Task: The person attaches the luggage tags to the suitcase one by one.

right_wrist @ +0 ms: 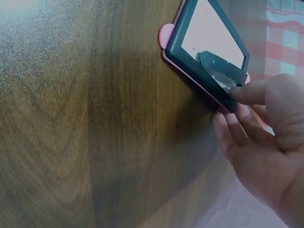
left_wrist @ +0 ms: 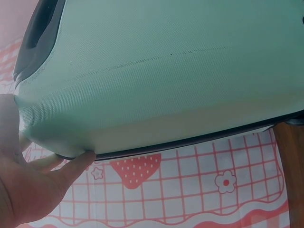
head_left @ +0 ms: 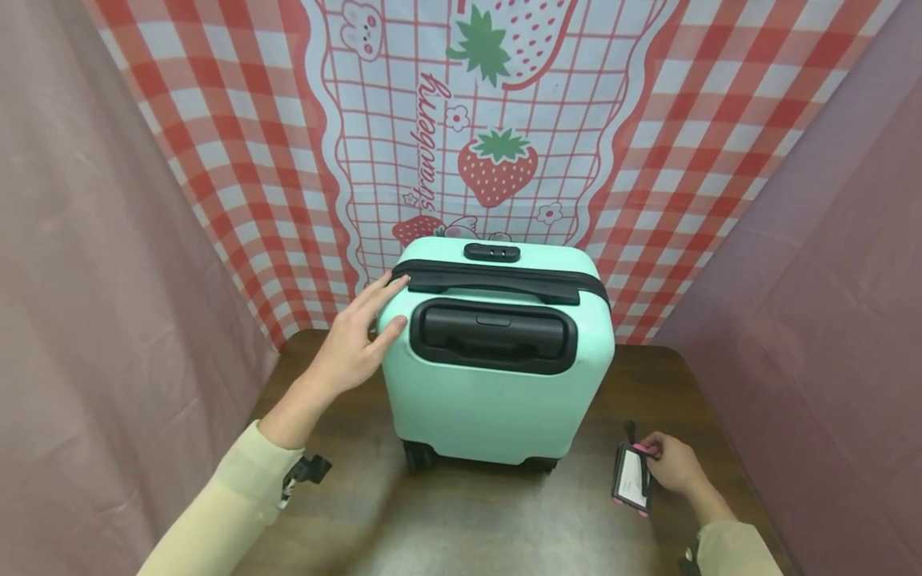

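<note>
Tag (head_left: pixel 630 477) pinched in right hand (head_left: pixel 674 462), not yet attached to suitcase (head_left: pixel 483 412) against left hand (head_left: pixel 351 344), fingers spread, nearly straight.

Left hand (head_left: pixel 351 348): your fingers (head_left: pixel 372 297) point forward, nearly straight, thumb (head_left: pixel 390 332) spread apart.
Right hand (head_left: pixel 675 464): you pinch, thumb opposing fingers.
Forearms (head_left: pixel 294 414): both angle inward.
</note>
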Demonstrator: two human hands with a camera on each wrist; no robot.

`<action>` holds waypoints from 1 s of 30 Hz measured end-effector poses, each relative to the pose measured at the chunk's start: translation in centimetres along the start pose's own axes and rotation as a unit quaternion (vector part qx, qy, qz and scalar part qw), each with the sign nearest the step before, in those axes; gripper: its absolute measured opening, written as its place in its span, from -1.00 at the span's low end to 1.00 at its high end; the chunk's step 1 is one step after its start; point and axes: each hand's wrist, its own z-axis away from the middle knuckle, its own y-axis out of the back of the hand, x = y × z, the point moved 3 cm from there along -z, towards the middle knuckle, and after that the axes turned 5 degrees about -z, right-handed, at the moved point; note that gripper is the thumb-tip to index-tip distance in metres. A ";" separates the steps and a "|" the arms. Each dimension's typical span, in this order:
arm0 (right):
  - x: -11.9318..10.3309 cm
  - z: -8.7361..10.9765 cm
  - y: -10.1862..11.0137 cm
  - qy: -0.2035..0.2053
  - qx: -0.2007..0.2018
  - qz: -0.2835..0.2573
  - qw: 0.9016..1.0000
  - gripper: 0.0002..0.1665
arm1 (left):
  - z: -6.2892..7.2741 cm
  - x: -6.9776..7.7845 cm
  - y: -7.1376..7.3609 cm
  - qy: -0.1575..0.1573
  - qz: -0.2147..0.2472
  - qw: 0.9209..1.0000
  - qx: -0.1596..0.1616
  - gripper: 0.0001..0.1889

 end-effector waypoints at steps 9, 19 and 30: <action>-0.2 0.8 1.0 0.006 0.016 -0.024 1.000 -0.84 | 0.0 0.2 0.0 -0.001 0.002 1.000 0.002 -0.36; -1.0 1.5 1.9 0.008 0.021 -0.046 0.999 -0.83 | 0.2 0.2 0.0 0.000 0.005 1.000 0.002 -0.36; -2.9 1.7 3.7 0.088 0.083 -0.049 0.991 -0.78 | 0.2 0.2 0.0 -0.005 0.004 1.000 0.007 -0.37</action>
